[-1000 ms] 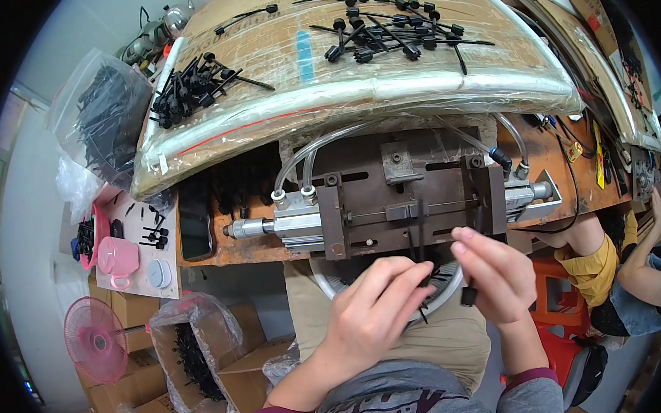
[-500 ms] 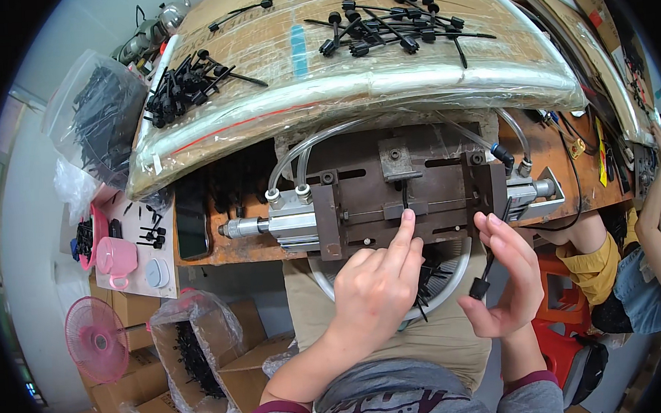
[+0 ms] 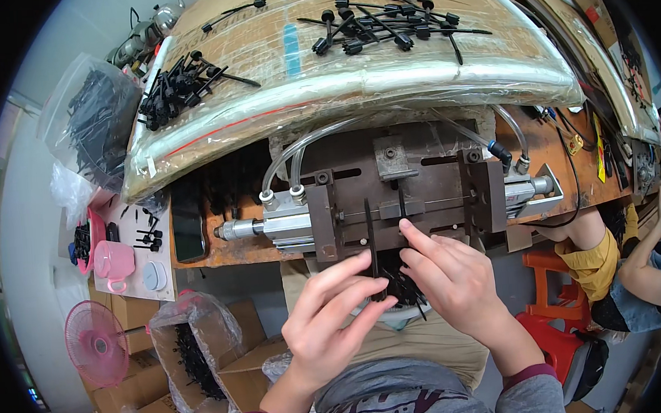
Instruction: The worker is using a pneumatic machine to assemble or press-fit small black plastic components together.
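Observation:
My left hand (image 3: 325, 319) pinches a thin black plastic rod (image 3: 372, 238) upright between thumb and fingers, its upper end over the front of a dark metal clamping fixture (image 3: 436, 145). My right hand (image 3: 458, 286) is closed, its index fingertip on the near end of another black rod (image 3: 401, 201), which lies in the small centre block (image 3: 416, 208) of the fixture. The right thumb and that rod's lower part are hidden. Below the fingers, a pile of black parts (image 3: 402, 289) shows over my lap.
Air cylinders (image 3: 290, 229) with clear hoses flank the fixture. Behind it, a plastic-wrapped cardboard slab (image 3: 265, 105) bears black knobbed stems (image 3: 373, 28). A phone (image 3: 190, 232) and pink mug (image 3: 115, 261) are left. A pink fan (image 3: 97, 342) stands lower left; another person (image 3: 640, 265) sits right.
My left hand has drawn back from the block and now holds a black rod upright. My right hand, which held a knobbed black stem, has moved left to the rod in the block.

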The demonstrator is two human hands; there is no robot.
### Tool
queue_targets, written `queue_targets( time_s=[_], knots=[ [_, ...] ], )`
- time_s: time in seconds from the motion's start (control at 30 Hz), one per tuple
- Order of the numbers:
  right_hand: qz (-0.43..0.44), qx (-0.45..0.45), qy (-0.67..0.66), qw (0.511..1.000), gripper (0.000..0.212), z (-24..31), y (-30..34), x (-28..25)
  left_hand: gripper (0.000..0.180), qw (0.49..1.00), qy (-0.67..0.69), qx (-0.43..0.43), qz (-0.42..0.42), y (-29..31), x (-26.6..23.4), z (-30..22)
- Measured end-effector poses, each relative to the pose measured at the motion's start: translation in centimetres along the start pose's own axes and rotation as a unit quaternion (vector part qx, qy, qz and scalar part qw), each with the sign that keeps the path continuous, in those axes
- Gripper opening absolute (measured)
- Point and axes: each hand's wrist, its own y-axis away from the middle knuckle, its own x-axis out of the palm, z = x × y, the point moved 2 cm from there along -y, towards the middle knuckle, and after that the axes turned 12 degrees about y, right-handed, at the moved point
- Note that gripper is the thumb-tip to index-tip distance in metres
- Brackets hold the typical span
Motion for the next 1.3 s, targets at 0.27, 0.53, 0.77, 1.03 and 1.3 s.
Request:
queue_targets(
  time_s=[0.27, 0.53, 0.77, 1.03, 1.3],
  knots=[
    [0.007, 0.011, 0.033, 0.999, 0.018, 0.2, -1.1, -0.1, 0.036, 0.995, 0.092, -0.022, 0.006, 0.9, -0.9, 0.6],
    [0.068, 0.051, 0.062, 0.994, 0.025, 0.7, -1.3, -1.1, 0.031, 0.984, 0.174, -0.022, 0.015, 1.2, -0.6, 1.1],
    [0.031, 0.224, -0.464, 0.856, 0.027, 0.9, -3.4, -2.0, 0.026, 0.989, 0.142, -0.006, 0.044, 1.8, -1.4, 0.3],
    [-0.024, 0.185, -0.626, 0.757, 0.016, 2.4, -13.0, -2.5, 0.025, 0.988, 0.152, 0.036, -0.005, 2.9, -5.1, -1.2],
    [-0.274, -0.202, -0.528, 0.778, 0.036, 12.2, -32.1, -6.8, 0.028, 0.989, 0.082, 0.071, -0.102, 5.4, -9.3, -2.4]
  ],
)
